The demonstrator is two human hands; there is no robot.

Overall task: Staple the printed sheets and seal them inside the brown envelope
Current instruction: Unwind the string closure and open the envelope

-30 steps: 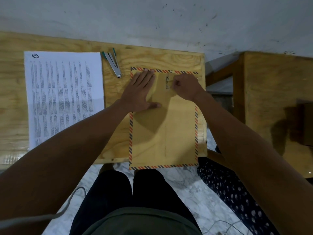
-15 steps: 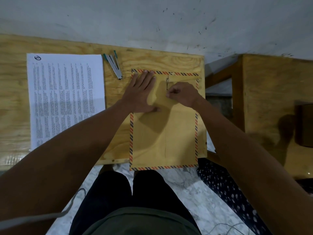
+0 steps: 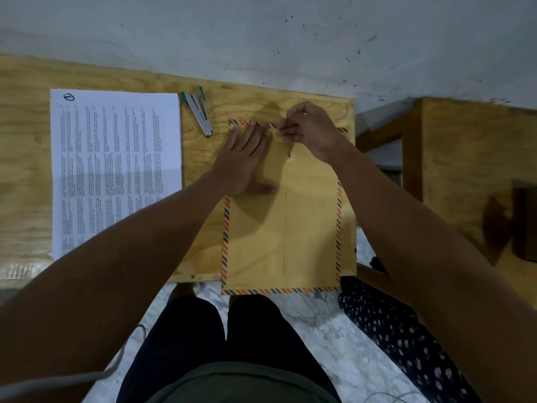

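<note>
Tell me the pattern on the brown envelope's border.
Diagonal orange and dark stripes run along the edge of the brown envelope, clearest in the head view.

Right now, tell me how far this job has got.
Done: nothing visibly. The white printed sheets lie beside the silver stapler. In hand: left hand flattens the brown striped-edge envelope; right hand pinches its string closure. Left: stapling, inserting, sealing.

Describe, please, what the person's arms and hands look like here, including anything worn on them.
Both forearms are bare, with no sleeves in view. The left hand and right hand wear no gloves, and I can see no rings, watch or bracelet.
</note>
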